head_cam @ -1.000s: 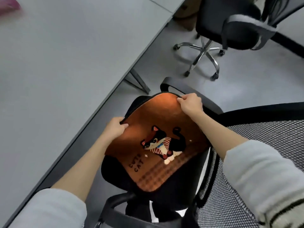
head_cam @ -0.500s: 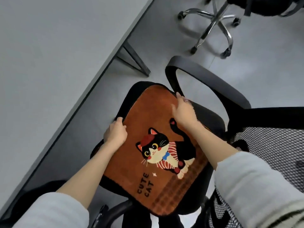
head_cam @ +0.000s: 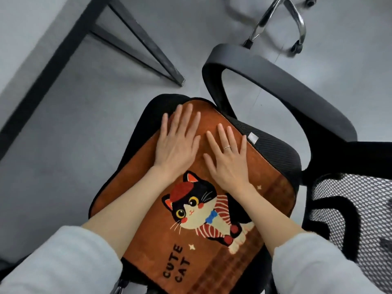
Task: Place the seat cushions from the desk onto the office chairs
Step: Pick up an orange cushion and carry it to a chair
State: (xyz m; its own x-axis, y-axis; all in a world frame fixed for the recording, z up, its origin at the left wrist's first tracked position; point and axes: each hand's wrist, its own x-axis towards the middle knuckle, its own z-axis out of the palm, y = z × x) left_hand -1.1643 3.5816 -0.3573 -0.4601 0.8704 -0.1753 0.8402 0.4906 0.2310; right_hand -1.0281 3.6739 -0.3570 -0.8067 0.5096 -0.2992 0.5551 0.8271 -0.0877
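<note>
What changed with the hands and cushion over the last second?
Both hands let go of the cushion's far edge: the left hand and right hand now lie flat, fingers spread, pressing on its far half. The cushion went from lifted and tilted to lying flat on the chair seat. The camera view moved closer over the chair. The cushion stays cat-side up.

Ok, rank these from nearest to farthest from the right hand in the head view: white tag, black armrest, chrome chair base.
From the right hand:
1. White tag, on the seat edge just right of the fingertips.
2. Black armrest, arching beyond the seat.
3. Chrome chair base, at the top on the floor.
</note>
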